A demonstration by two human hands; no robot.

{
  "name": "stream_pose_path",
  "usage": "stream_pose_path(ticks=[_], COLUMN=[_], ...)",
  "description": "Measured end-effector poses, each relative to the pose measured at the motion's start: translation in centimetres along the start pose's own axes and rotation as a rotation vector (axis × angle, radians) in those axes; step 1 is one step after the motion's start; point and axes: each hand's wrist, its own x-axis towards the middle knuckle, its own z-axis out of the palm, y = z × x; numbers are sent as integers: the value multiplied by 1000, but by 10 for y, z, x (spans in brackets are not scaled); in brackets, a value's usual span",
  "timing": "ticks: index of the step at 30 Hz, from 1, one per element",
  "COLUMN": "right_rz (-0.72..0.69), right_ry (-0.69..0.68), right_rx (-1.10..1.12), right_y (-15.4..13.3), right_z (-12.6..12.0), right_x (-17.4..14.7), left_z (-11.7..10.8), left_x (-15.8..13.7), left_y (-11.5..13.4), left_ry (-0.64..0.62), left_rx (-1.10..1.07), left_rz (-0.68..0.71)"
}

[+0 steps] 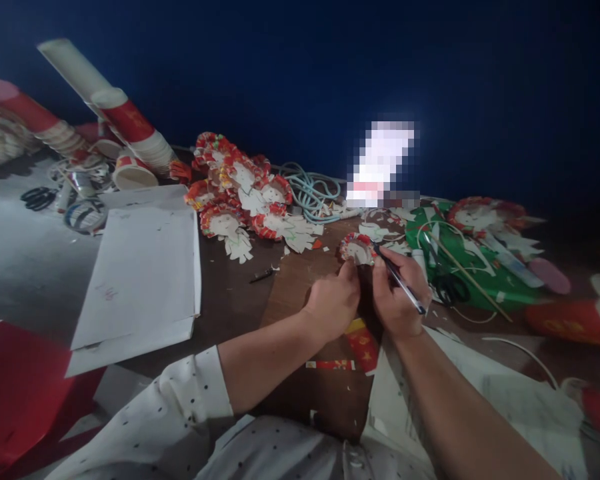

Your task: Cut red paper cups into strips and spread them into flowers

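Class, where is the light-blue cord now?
In the head view, the light-blue cord lies looped near the middle at the back of the table, just right of the piled red-rimmed paper pieces.

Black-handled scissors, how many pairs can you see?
2: the left scissors lie left of the white board; the right scissors overlap the green sheet. Others may be hidden.

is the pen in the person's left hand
No, the pen is in the right hand, while the left hand holds the small red-rimmed piece.
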Motion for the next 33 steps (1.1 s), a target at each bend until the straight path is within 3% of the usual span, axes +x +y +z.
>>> stream_pose_path(ticks=[16, 33], right_rz=[49, -2], right_ry=[77, -89], right_rx=[98, 52], right_y=[4, 12], right_z=[-2, 6], right_x=[-1, -10], left_z=[-1, -4], left_x=[-5, -4], left_y=[5, 5], left_ry=[68, -4], left_rx=[64, 96], left_rz=[49, -32])
